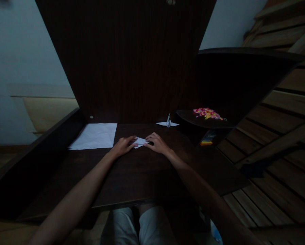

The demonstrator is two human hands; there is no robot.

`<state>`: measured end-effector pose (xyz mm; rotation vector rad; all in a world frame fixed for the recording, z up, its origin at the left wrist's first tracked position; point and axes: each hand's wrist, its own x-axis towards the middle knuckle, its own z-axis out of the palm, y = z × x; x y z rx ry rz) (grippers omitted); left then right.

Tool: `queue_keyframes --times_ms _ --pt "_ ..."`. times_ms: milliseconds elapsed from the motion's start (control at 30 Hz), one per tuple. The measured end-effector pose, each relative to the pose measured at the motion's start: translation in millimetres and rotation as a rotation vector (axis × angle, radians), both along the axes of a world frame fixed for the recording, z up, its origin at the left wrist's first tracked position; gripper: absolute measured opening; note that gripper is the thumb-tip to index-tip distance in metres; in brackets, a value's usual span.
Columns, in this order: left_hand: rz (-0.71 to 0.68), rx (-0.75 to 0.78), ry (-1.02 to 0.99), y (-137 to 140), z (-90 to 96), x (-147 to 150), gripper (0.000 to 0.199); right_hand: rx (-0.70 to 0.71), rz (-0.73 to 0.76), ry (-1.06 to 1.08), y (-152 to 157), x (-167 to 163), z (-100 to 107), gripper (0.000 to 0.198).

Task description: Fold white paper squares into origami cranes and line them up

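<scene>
Dark desk (132, 177) under folded paper (141, 141); pale wall (27, 58), slatted wood (287, 102).

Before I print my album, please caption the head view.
Left hand and right hand hold folded white paper on a dark desk, a paper bird beyond.

A dim room, with a dark wooden counter (129, 177) backed by a tall dark panel (126, 68) and closed at the left by a low side board (35, 163). A small, dark rounded shelf (186, 114) sits at the right. Behind is a pale bluish wall (32, 51); slatted brown woodwork (282, 136) fills the far right, above weak, shadowy light below.
</scene>
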<state>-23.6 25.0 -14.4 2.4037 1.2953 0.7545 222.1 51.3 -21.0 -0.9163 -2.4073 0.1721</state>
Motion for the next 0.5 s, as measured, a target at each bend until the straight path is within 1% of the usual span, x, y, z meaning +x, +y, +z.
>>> queue_keyframes --times_ms 167,233,367,500 --pt "-0.010 0.014 0.009 -4.1 4.1 2.4 0.039 0.047 -0.038 -0.013 -2.6 -4.5 1.9 0.030" --pt "-0.013 0.013 0.029 -6.0 5.7 3.6 0.036 0.066 -0.038 0.001 -3.4 -7.2 2.0 0.029" --pt "-0.036 0.010 0.005 -7.7 6.1 4.6 0.034 0.074 0.024 0.031 -3.9 -10.8 0.3 0.025" --pt "-0.079 -0.002 -0.014 -6.0 5.1 3.4 0.033 0.066 0.072 0.018 -4.7 -11.8 -1.7 0.024"
